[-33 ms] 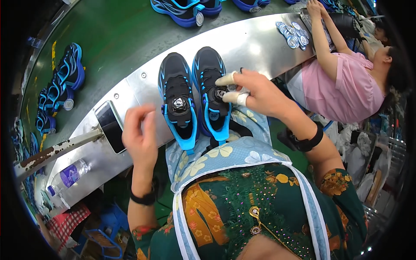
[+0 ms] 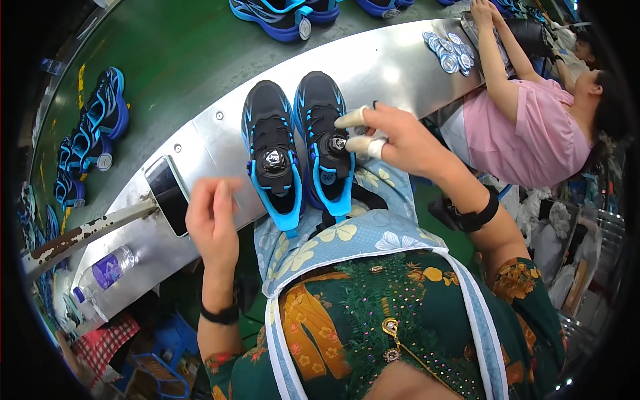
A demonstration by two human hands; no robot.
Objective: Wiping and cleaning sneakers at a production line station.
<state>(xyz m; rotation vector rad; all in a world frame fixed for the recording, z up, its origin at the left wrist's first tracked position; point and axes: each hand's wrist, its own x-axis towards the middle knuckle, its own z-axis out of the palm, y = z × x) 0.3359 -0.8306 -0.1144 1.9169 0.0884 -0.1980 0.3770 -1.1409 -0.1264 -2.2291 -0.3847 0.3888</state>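
A pair of black and blue sneakers stands side by side before me on the metal bench, toes pointing away: a left shoe (image 2: 270, 143) and a right shoe (image 2: 325, 133). Each has a round dial on its tongue. My right hand (image 2: 393, 140), with pale finger cots on thumb and forefinger, is at the right shoe's dial (image 2: 338, 143). Its fingers are apart; whether the thumb touches the dial I cannot tell. Left of the left shoe, my left hand (image 2: 212, 217) hovers over the bench with fingers bent and smeared by motion.
A phone (image 2: 169, 195) and a water bottle (image 2: 107, 270) lie on the bench (image 2: 393, 73) at left, near a chipped metal bar (image 2: 87, 237). Round tags (image 2: 450, 53) lie at far right by a person in pink (image 2: 527, 133). More sneakers (image 2: 93, 130) stand on the green belt (image 2: 167, 60).
My left hand has shifted slightly and its fingers look closer together. My right hand has moved a little to the right at the dial. The shoes have hardly moved.
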